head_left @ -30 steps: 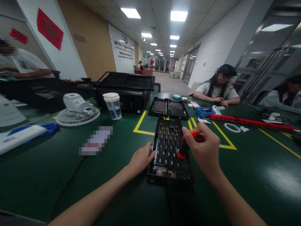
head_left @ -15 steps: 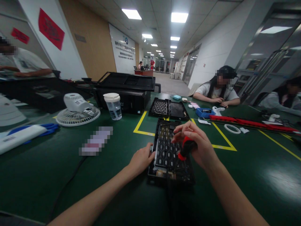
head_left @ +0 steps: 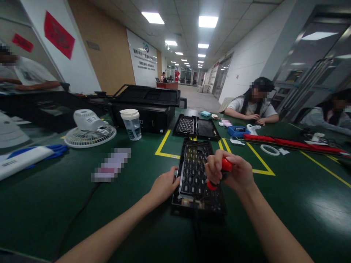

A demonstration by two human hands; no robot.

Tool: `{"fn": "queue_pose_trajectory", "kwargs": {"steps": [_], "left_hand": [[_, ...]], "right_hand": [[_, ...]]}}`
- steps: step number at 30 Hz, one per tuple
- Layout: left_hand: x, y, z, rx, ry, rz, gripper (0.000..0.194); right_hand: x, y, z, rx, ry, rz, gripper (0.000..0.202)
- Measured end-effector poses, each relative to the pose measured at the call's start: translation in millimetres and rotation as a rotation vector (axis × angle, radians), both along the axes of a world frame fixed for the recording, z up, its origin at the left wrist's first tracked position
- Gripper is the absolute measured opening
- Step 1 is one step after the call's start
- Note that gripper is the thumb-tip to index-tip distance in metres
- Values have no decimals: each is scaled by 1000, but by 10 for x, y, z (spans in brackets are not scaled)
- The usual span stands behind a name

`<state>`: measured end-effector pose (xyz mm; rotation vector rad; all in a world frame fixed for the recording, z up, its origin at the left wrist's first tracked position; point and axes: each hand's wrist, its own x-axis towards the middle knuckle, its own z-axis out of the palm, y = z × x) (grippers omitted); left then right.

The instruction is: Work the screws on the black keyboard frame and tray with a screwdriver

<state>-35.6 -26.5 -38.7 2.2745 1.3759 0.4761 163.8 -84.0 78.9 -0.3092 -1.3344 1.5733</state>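
Observation:
A black rectangular case [head_left: 193, 179] with rows of dark cells lies on the green table in front of me. My left hand [head_left: 163, 185] grips the case's left edge, thumb and fingers pressed on its rim. Above the right side of the case, my right hand [head_left: 229, 170] is wrapped round a red and black screwdriver [head_left: 227, 165]. The tool's lower red collar [head_left: 211, 185] shows below my fingers; its tip is too blurred to make out. A dark cable runs from the near end of the case toward me.
Beyond stands a second open black case [head_left: 186, 125]. A lidded cup [head_left: 131, 124], a white fan [head_left: 90, 131] and a large black box [head_left: 156, 117] are at the left. A blue tray [head_left: 236, 132] and a white ring [head_left: 270, 150] lie right. People sit around the table.
My right hand has closed more tightly round the screwdriver and turned, so the red handle end now shows. My left hand has stayed on the case's edge.

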Motion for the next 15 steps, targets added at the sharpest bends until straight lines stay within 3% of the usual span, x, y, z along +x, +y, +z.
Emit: {"fn": "queue_pose_trajectory", "kwargs": {"steps": [15], "left_hand": [[20, -32, 81, -64, 17, 18, 36]], "right_hand": [[133, 65, -18, 38, -77, 7, 22]]}}
